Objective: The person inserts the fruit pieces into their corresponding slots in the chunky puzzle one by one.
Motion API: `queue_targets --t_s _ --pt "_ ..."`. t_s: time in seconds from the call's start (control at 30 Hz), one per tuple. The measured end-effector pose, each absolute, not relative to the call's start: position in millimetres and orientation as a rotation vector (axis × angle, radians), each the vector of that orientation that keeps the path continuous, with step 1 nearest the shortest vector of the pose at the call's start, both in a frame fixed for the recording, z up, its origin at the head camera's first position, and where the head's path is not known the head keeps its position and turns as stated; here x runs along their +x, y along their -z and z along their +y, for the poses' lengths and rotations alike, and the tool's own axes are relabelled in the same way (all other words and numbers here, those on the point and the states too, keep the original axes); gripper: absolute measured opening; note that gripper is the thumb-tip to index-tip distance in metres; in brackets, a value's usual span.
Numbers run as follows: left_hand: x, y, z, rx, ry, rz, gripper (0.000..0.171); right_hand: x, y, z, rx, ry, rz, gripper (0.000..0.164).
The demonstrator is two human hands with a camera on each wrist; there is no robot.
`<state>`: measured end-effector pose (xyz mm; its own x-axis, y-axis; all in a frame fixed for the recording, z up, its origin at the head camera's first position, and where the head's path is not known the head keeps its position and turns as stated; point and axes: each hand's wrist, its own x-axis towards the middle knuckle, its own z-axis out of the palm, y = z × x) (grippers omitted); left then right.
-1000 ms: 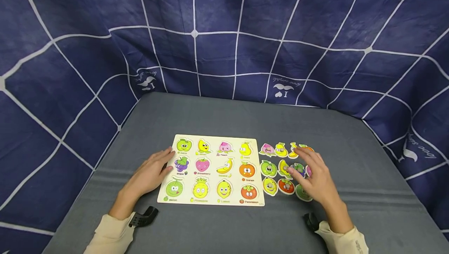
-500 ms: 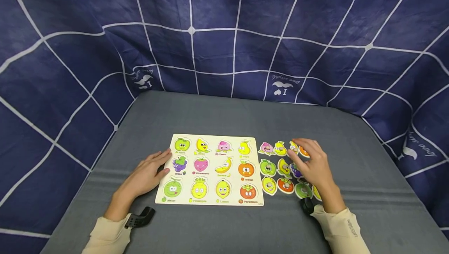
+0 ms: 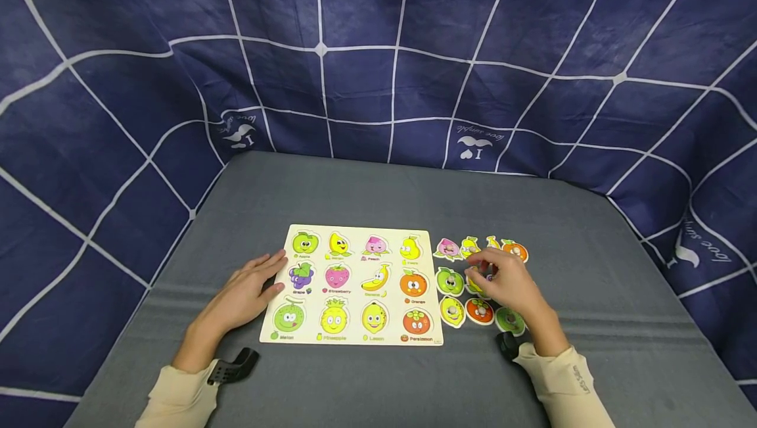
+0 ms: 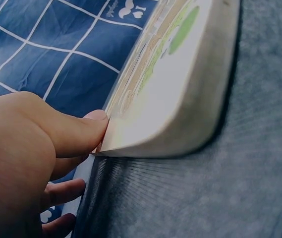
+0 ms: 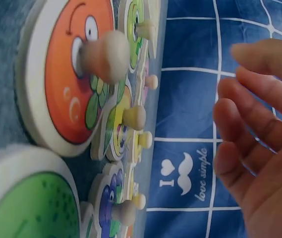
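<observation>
At the left edge of a wooden fruit puzzle board (image 3: 316, 297) rests my left hand (image 3: 241, 291), fingers fairly straight. In the left wrist view its thumb (image 4: 81, 131) touches the board's edge. My right hand (image 3: 513, 283) hovers over the knobbed fruit pieces right of the board, fingers loosely bent. The right wrist view shows the fingers (image 5: 240, 119) apart, holding nothing, above the persimmon piece (image 5: 64, 99), the melon piece (image 5: 36, 208) and the grape piece (image 5: 106, 198). The mango piece (image 3: 475, 290) is partly hidden under this hand.
Around the right hand lie the peach piece (image 3: 447, 250), apple piece (image 3: 450, 282), lemon piece (image 3: 452, 311) and orange piece (image 3: 516, 251). A grey cloth (image 3: 355, 382) covers the table. Blue checked curtain (image 3: 367, 86) hangs behind and at both sides.
My right hand has shifted left and lower over the pieces, uncovering the orange piece at the back. The left hand stays at the board's edge. The view has moved slightly.
</observation>
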<state>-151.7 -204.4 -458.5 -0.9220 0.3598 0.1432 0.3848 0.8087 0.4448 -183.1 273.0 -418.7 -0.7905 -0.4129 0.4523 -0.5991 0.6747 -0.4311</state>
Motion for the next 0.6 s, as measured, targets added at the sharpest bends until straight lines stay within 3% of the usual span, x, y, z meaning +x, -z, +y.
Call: queue_targets --t_s 0.6 --pt "-152 458 -204 -0.585 0.747 -2.953 0.052 -183 431 253 0.675 -0.883 -2.871 0.013"
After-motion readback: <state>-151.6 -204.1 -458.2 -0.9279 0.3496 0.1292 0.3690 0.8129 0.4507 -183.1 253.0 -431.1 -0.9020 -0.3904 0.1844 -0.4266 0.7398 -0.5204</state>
